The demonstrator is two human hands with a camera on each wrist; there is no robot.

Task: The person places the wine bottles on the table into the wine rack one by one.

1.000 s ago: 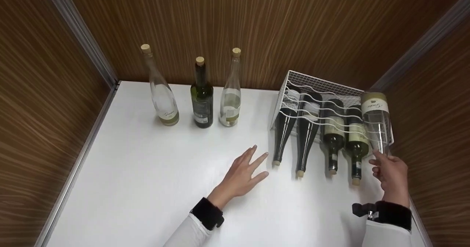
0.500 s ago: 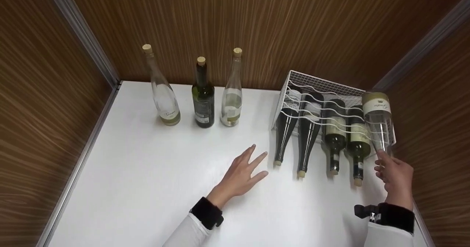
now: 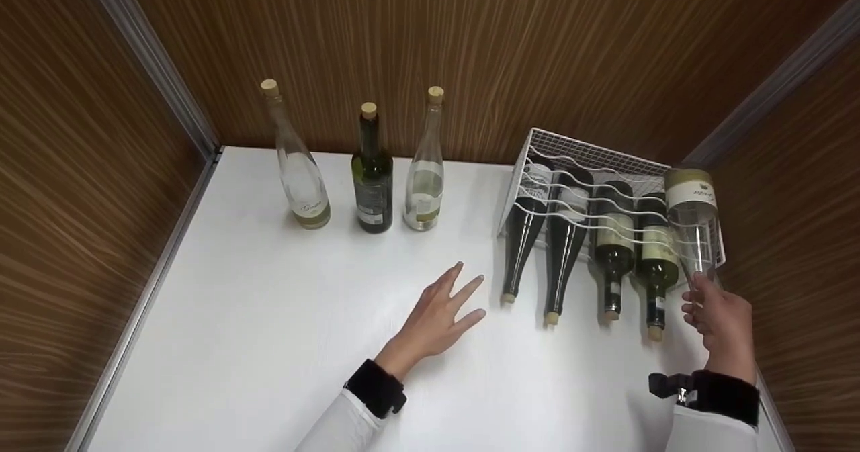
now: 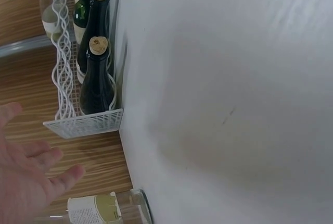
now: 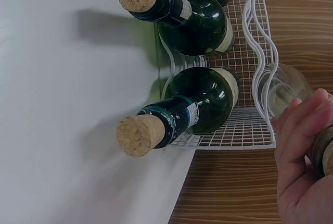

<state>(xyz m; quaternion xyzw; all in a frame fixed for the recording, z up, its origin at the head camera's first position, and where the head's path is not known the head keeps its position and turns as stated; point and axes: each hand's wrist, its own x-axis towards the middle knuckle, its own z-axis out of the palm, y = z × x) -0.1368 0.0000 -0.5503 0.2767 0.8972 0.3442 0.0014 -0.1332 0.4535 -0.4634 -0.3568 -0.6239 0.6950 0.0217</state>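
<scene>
My right hand (image 3: 720, 324) grips the neck of a clear glass bottle (image 3: 693, 220) with a white and olive label. This bottle lies neck toward me at the right end of the white wire wine rack (image 3: 598, 148), over its top wavy wires; whether it touches them I cannot tell. In the right wrist view, the fingers (image 5: 296, 130) curl around its neck, near the cork. Lower in the rack lie several dark corked bottles (image 3: 615, 257), necks toward me. My left hand (image 3: 430, 321) hovers over the white table with fingers spread, left of the rack, holding nothing.
Along the back stand a clear bottle (image 3: 301, 183), a dark green bottle (image 3: 371, 193) and another clear bottle (image 3: 424, 193), all corked. Brown wood-grain panels (image 3: 403, 35) wall the white table (image 3: 269, 318) at the back and both sides. The right panel is close to my right hand.
The clear bottle and my right hand have shifted slightly right, and its label has turned a little to the right. My left hand has drifted slightly left.
</scene>
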